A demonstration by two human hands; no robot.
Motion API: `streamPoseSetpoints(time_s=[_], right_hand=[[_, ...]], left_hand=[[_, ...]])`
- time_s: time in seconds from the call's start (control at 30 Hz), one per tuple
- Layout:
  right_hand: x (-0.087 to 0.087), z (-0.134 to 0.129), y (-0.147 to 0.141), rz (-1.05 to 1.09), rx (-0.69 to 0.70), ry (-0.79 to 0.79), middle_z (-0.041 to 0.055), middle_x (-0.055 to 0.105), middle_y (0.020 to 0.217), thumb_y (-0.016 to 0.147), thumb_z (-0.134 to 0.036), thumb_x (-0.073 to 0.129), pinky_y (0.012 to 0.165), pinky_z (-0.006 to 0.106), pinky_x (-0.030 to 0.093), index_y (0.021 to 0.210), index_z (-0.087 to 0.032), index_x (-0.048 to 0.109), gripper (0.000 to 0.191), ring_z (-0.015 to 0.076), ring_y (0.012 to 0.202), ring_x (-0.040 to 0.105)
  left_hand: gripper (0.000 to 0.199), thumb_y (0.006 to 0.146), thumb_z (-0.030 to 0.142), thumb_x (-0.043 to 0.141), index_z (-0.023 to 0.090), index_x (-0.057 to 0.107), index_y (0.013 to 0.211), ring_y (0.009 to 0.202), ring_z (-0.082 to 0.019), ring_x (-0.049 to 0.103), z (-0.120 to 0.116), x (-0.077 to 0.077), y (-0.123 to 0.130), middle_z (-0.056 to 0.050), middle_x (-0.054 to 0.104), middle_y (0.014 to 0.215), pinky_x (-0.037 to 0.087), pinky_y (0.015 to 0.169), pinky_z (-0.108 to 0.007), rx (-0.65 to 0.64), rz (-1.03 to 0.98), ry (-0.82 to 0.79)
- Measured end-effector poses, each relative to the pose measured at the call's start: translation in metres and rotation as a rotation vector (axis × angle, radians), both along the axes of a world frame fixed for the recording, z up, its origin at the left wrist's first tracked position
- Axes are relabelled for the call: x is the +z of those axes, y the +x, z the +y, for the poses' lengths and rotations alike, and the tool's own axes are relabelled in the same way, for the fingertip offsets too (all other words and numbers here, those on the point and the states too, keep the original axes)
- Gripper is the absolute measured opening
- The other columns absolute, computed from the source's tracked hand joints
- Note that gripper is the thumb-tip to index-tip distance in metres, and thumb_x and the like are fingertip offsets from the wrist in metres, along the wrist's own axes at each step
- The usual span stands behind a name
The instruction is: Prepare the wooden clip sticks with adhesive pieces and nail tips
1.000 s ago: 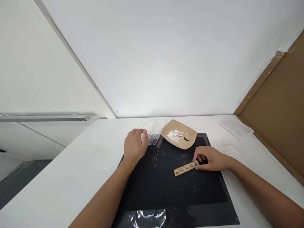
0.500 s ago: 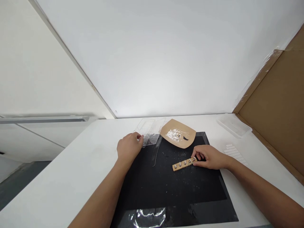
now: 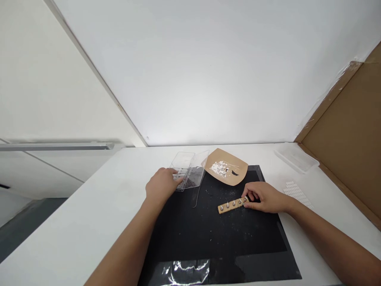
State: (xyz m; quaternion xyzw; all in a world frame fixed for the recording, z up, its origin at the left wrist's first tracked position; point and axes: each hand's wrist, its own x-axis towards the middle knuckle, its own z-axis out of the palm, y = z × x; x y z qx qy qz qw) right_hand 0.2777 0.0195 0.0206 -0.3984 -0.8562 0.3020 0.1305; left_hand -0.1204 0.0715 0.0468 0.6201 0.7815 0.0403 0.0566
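A clear plastic case (image 3: 195, 176) stands with its lid raised at the back left of the black mat (image 3: 226, 242); several pale sticks lie in it. My left hand (image 3: 163, 183) is at the case's left side, fingers bent with thumb and fingertips apart over the sticks. On the mat lies a narrow wooden strip (image 3: 231, 205) bearing a row of several metal studs with white tips. My right hand (image 3: 262, 196) pinches the strip's right end between thumb and fingers.
A brown paper tray (image 3: 241, 171) with white bits and a dark scrap sits behind the strip. Right of the mat are a sheet of small white pieces (image 3: 297, 193) and a clear shallow box (image 3: 297, 158). A thin clear strip (image 3: 195, 194) lies beside the case. Cardboard (image 3: 348, 131) borders the right side.
The clear case has come slightly nearer, and pale sticks now show in it. My left hand has shifted its fingers onto the case's near left part. My right hand keeps its hold.
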Motion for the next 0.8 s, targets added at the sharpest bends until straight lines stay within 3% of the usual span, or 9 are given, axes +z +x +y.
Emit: streamPoseSetpoints(time_s=[0.2,0.4,0.63,0.8], right_hand=[[0.003,-0.001,-0.001,-0.001,0.008,0.010,-0.0023,0.063,0.083,0.093,-0.039,0.075,0.067,0.026,0.041,0.103,-0.023,0.066,0.020,0.0138,0.071,0.057],[0.002,-0.002,0.000,0.011,0.011,0.006,-0.0018,0.064,0.085,0.088,-0.030,0.075,0.066,0.026,0.042,0.100,-0.023,0.065,0.016,0.0142,0.073,0.058],[0.003,-0.003,0.000,0.009,0.014,0.018,-0.0014,0.064,0.084,0.089,-0.030,0.073,0.066,0.026,0.043,0.099,-0.023,0.065,0.015,0.0145,0.072,0.058],[0.004,-0.003,-0.001,0.014,0.010,0.018,-0.0013,0.064,0.084,0.089,-0.030,0.073,0.067,0.026,0.043,0.099,-0.023,0.065,0.015,0.0144,0.072,0.058]], left_hand=[[0.049,0.096,0.056,0.055,0.022,0.076,0.125,0.104,-0.034,0.073,-0.004,-0.001,0.008,-0.016,0.063,0.135,0.058,0.080,-0.041,-0.034,0.085,-0.004],[0.040,0.093,0.054,0.060,0.020,0.072,0.110,0.095,-0.031,0.073,-0.001,-0.003,-0.002,-0.014,0.068,0.123,0.056,0.077,-0.039,-0.128,0.080,0.023],[0.031,0.087,0.052,0.068,0.023,0.068,0.099,0.096,-0.031,0.072,-0.001,0.000,0.000,-0.011,0.075,0.110,0.052,0.072,-0.035,-0.062,0.021,0.085],[0.029,0.091,0.052,0.064,0.025,0.069,0.100,0.106,-0.032,0.071,-0.005,0.005,0.009,-0.007,0.078,0.116,0.050,0.071,-0.036,-0.020,-0.065,0.169]])
